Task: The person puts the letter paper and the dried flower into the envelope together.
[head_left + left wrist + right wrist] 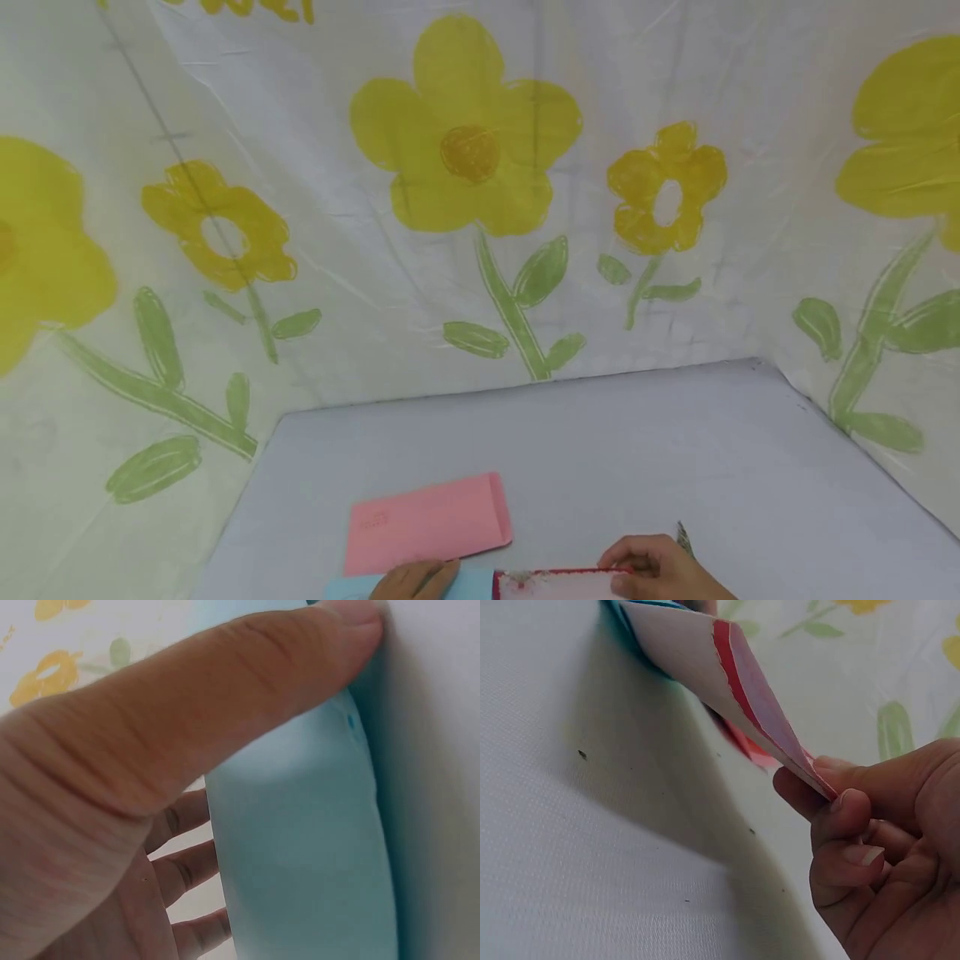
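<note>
At the bottom edge of the head view lies an opened paper card, with a light blue panel [476, 583] on the left and a white panel with a red edge [558, 587] on the right. My left hand [416, 579] holds the blue part; in the left wrist view the thumb [247, 682] lies across the blue paper [300, 847], with fingers at its far side. My right hand [663, 568] pinches the outer corner of the red-edged panel [739, 682] between thumb and fingers, raised off the table. The card's lower part is out of the head view.
A pink envelope [427, 521] with faint writing lies just beyond the blue panel. Behind my right hand a narrow dark patterned piece [684, 540] sticks up. The pale table [600, 450] ends at a white sheet with painted yellow flowers [465, 125]. Small dark specks dot the tabletop.
</note>
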Action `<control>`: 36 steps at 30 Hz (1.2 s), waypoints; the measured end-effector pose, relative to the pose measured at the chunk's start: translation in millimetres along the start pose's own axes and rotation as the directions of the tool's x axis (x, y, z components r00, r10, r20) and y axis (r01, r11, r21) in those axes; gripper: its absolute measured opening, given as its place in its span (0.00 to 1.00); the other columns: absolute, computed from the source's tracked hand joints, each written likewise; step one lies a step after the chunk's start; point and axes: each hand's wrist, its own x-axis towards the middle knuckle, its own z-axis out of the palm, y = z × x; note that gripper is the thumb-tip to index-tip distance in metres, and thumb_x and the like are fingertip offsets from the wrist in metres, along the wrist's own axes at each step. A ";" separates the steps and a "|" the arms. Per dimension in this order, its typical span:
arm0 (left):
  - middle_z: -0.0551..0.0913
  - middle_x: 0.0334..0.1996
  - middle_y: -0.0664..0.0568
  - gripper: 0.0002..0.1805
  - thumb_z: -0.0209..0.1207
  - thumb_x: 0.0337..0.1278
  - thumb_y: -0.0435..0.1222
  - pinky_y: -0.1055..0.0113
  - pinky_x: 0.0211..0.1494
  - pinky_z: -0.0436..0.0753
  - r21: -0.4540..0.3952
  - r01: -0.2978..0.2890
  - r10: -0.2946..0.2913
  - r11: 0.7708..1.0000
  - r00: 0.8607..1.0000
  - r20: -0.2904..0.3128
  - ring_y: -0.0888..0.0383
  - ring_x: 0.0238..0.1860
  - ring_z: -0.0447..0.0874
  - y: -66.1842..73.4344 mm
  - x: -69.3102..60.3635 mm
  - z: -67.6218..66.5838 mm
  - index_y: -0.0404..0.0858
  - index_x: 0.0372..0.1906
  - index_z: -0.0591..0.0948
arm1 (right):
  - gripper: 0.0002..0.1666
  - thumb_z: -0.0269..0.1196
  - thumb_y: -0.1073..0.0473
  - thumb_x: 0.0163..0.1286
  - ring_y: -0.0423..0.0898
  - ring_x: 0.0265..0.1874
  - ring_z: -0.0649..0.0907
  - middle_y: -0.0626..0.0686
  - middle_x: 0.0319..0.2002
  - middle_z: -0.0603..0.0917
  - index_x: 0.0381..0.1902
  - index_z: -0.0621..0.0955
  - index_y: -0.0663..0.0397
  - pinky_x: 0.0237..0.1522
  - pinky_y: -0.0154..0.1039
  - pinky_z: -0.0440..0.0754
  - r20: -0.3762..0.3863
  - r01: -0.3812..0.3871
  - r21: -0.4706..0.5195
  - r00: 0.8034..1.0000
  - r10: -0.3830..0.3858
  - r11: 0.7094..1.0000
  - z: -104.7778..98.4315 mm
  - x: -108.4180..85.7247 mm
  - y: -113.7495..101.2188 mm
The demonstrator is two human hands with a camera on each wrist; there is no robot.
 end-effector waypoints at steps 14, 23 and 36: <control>0.81 0.48 0.57 0.39 0.54 0.62 0.67 0.55 0.51 0.83 -0.031 -0.019 0.020 0.999 1.000 0.014 0.58 0.49 0.80 -0.5 0.9 -1.0 0.37 0.56 0.83 | 0.14 0.53 0.70 0.77 0.38 0.32 0.84 0.50 0.40 0.83 0.54 0.76 0.76 0.37 0.34 0.85 0.004 0.074 -0.097 0.997 -0.074 0.993 0.0 7.2 5.1; 0.82 0.48 0.57 0.38 0.55 0.62 0.67 0.57 0.51 0.83 -0.009 -0.031 0.031 0.999 1.000 -0.004 0.58 0.49 0.80 -2.4 1.2 0.0 0.38 0.56 0.84 | 0.17 0.53 0.70 0.74 0.36 0.26 0.80 0.49 0.37 0.77 0.55 0.72 0.81 0.33 0.29 0.80 -0.018 0.004 -0.059 1.000 -0.005 0.998 3.1 7.9 3.3; 0.81 0.47 0.58 0.34 0.60 0.61 0.63 0.60 0.51 0.83 -0.013 -0.101 0.099 0.995 0.991 -0.089 0.60 0.48 0.80 -6.2 -3.2 8.2 0.39 0.56 0.84 | 0.14 0.53 0.69 0.77 0.38 0.34 0.84 0.48 0.37 0.84 0.51 0.75 0.79 0.40 0.34 0.84 -0.001 0.054 -0.054 0.999 -0.054 0.997 8.8 14.2 10.8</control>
